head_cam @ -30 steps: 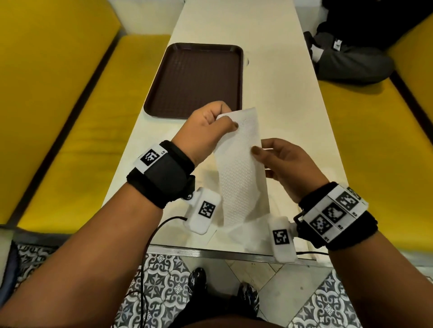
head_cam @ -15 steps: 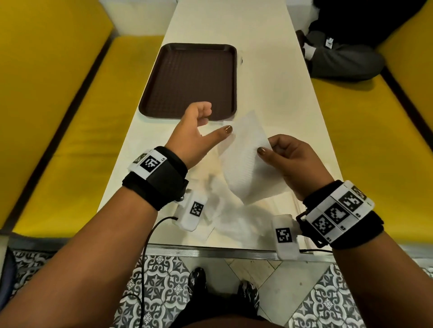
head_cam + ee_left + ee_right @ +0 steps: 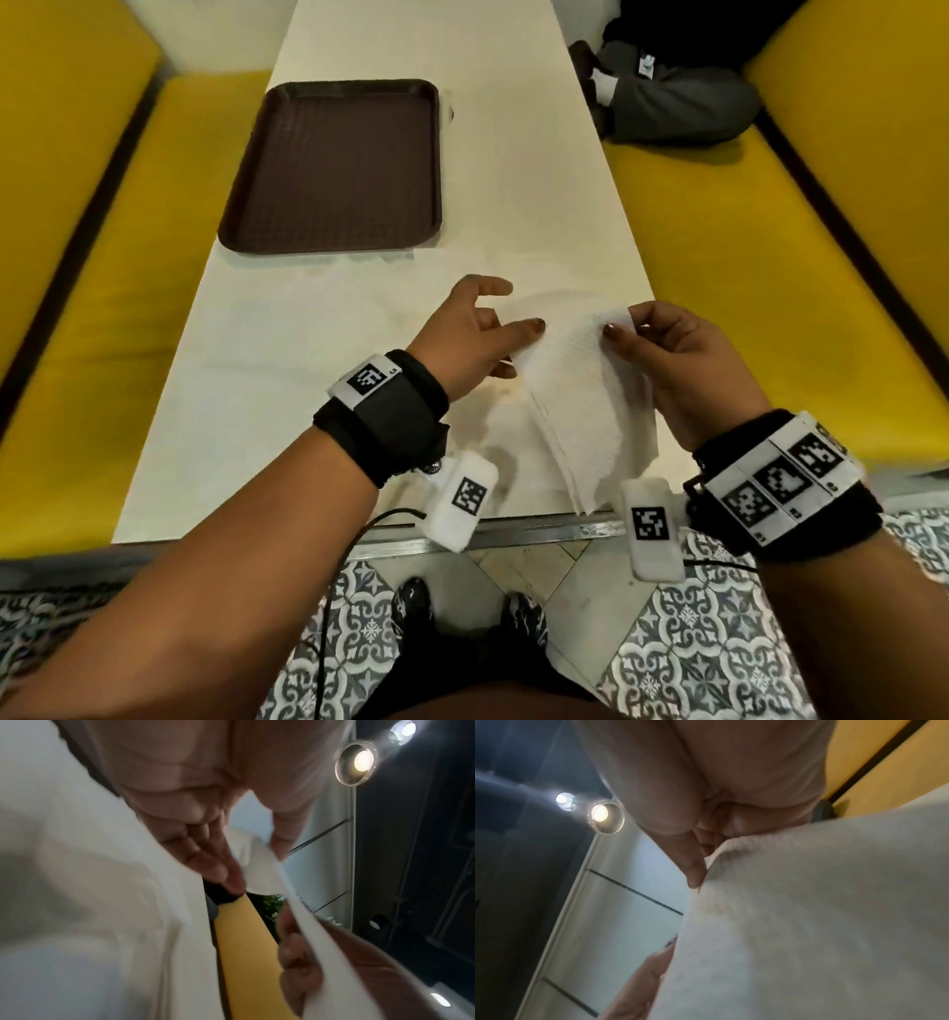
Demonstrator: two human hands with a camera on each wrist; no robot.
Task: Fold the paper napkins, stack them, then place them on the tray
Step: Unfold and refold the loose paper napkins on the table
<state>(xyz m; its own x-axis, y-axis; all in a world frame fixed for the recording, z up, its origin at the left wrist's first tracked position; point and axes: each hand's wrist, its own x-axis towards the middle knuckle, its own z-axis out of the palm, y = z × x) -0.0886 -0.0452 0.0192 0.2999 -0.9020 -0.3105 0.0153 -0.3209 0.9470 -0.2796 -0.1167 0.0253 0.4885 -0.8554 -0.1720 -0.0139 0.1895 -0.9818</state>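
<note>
A white paper napkin (image 3: 590, 411) hangs tilted just above the near right part of the cream table (image 3: 513, 180). My right hand (image 3: 619, 326) pinches its upper right corner between thumb and fingers (image 3: 693, 870). My left hand (image 3: 508, 313) is at the napkin's left edge with its fingers spread; the thumb tip (image 3: 279, 845) touches the paper (image 3: 259, 868) and the fingers lie just below it. The empty brown tray (image 3: 334, 164) sits on the far left of the table. Faint pale sheets seem to lie flat on the table in front of the tray.
Yellow benches (image 3: 128, 257) run along both sides of the table. A seated person's dark trousers (image 3: 667, 103) rest on the right bench at the far end. The table's metal front edge (image 3: 513, 529) is just under my wrists, with patterned floor tiles below.
My left hand let go of the napkin's top and opened, then came back to its left edge. My right hand kept hold and lowered the napkin towards the table.
</note>
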